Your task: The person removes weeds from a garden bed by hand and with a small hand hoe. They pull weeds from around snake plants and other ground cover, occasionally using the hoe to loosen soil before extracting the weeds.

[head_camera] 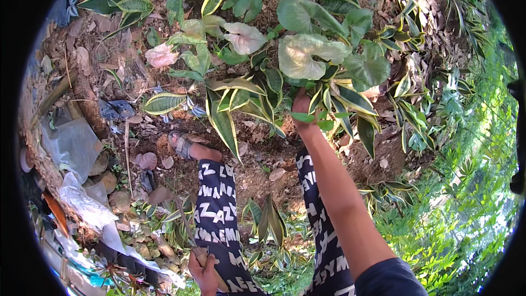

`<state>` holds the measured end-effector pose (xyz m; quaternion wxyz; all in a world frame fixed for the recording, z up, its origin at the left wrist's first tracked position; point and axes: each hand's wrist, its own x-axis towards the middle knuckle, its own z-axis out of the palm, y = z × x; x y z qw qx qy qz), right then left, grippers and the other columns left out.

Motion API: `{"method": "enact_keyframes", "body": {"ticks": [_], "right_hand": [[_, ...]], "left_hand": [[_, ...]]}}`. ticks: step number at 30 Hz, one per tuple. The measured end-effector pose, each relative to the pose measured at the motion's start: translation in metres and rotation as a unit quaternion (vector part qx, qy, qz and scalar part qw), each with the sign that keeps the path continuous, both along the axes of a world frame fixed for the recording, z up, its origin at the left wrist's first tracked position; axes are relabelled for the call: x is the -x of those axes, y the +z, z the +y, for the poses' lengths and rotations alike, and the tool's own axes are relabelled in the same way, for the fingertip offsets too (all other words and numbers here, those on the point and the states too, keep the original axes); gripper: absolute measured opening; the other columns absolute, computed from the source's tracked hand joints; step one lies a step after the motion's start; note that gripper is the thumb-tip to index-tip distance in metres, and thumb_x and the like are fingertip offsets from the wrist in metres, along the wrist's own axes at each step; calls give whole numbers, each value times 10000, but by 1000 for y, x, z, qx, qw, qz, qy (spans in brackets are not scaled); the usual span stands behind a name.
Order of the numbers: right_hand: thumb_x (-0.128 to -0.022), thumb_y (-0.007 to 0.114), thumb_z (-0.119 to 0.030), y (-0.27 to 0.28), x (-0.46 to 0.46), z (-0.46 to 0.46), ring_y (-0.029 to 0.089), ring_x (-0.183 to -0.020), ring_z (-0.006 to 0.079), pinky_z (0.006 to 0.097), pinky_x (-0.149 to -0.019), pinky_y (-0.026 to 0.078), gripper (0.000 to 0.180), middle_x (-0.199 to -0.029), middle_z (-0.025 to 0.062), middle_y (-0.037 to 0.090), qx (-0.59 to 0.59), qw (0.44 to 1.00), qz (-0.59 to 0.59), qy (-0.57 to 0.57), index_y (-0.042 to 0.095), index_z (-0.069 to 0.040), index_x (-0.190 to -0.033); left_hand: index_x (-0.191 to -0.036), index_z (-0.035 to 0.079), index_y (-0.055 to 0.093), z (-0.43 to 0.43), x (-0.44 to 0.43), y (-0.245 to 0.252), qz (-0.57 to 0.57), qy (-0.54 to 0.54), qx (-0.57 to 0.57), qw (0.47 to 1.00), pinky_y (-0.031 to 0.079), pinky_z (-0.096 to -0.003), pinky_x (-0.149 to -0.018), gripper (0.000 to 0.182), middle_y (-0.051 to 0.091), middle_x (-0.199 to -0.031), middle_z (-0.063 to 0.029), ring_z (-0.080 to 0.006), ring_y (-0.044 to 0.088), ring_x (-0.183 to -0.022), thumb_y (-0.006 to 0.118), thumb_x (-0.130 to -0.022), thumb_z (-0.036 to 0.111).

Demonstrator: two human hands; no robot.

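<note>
My left hand (202, 274) is low in the view beside my left thigh, closed around the wooden handle of a hand trowel (184, 218). Its brownish metal blade points forward over the ground. My right arm stretches forward, and my right hand (303, 107) reaches in low among the plants. Leaves cover its fingers, so their grip is hidden. Around it grow a yellow-edged snake plant (353, 100) and a caladium-like plant with broad pale green leaves (304, 55). Another snake plant clump (240, 96) stands just left of that hand.
Pinkish-white leaves (244, 38) and more snake plants (113, 2) grow farther forward. My sandalled left foot (183, 144) rests on soil strewn with dry leaves. Clear plastic sheets (76, 144), stones (119, 200) and litter lie at left. Green foliage (452, 222) fills the right side.
</note>
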<state>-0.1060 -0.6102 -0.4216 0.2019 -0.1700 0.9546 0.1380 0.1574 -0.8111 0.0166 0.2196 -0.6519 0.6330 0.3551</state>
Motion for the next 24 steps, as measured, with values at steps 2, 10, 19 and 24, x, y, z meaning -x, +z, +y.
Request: {"method": "enact_keyframes", "body": {"ticks": [2,10,19,24], "right_hand": [[-867,618,-149,-2,0,10,693,-703,280,403,-691,566,444,-836,113,699,-27,998,-38,48,543,47,-1258],[-860,523,-48,36,-51,19,648,-681,414,451,-641,561,116,-692,245,637,292,896,-230,-241,611,24,-837],[-962,510,-290,41,-170,26,666,-840,480,550,-751,555,333,-890,297,676,164,882,-369,-240,579,12,-1083],[-937,580,-354,-37,-140,28,685,-872,450,520,-740,551,346,-886,274,697,263,859,-253,-359,662,-64,-1108]], "left_hand": [[-967,24,557,0,1,0,1,2,-1,1000,445,-283,-697,180,543,-804,-22,-123,503,-733,650,-814,35],[-958,34,549,-29,-15,-2,44,45,-44,997,423,-263,-680,159,533,-801,-13,-98,498,-723,629,-821,23],[-1001,33,537,-50,-31,-2,55,76,13,995,416,-261,-696,188,529,-816,-33,-119,515,-716,607,-829,61],[-1003,28,543,-52,-34,-11,69,104,13,992,425,-263,-674,214,524,-821,-35,-125,522,-709,620,-816,98]]}}
